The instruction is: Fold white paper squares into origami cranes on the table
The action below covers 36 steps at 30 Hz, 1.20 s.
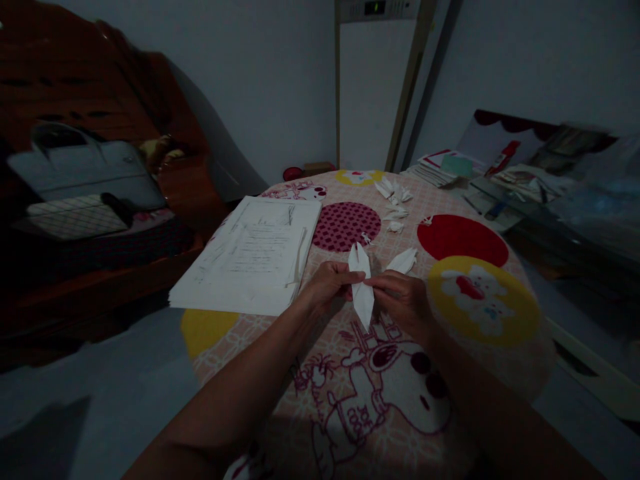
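Observation:
Both my hands hold a folded white paper piece [362, 288], long and pointed at both ends, above a round table [520, 373] covered with a cartoon-print cloth. My left hand [327, 285] pinches its left edge at the middle. My right hand [400, 298] pinches its right edge, fingers closed. Another folded white paper shape [403, 261] lies just behind my right hand.
A stack of printed sheets [255, 257] lies on the table's left part. Several small folded paper pieces [394, 200] sit at the far side. Books and papers [505, 180] pile up at the right. A grey bag [83, 177] rests on dark wooden furniture at the left.

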Motion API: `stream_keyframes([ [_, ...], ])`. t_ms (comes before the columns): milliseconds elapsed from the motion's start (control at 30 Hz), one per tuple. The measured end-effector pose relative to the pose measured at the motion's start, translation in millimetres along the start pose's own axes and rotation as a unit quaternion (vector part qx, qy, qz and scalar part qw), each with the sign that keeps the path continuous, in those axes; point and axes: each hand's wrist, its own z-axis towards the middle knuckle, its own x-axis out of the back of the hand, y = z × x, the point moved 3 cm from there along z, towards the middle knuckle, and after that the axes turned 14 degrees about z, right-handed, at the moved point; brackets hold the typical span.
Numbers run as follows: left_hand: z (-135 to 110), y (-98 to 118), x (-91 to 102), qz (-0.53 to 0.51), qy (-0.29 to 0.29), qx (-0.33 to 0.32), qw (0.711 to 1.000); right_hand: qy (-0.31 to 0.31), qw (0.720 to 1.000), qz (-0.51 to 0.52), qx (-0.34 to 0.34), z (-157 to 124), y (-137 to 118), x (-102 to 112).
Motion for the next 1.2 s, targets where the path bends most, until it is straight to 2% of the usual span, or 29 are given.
stream_keyframes([
  [300,-3,1,-2.7,0.011,0.004,0.005,1.0,0.042,0.997,0.065,0.004,1,7,-1],
  [467,-2,0,-2.8,0.018,0.0,0.004,1.0,0.088,0.986,0.113,-0.081,-2,19,-5],
  [633,-1,0,-1.1,0.036,-0.011,0.006,0.999,0.14,0.96,0.177,-0.163,-5,27,-15],
  [967,4,-8,3.8,0.048,-0.05,0.009,0.998,0.188,0.918,0.253,-0.239,-6,26,-22],
  [1200,1,-4,1.1,0.046,-0.097,-0.004,0.994,0.205,0.908,0.253,-0.262,-10,34,-20],
])
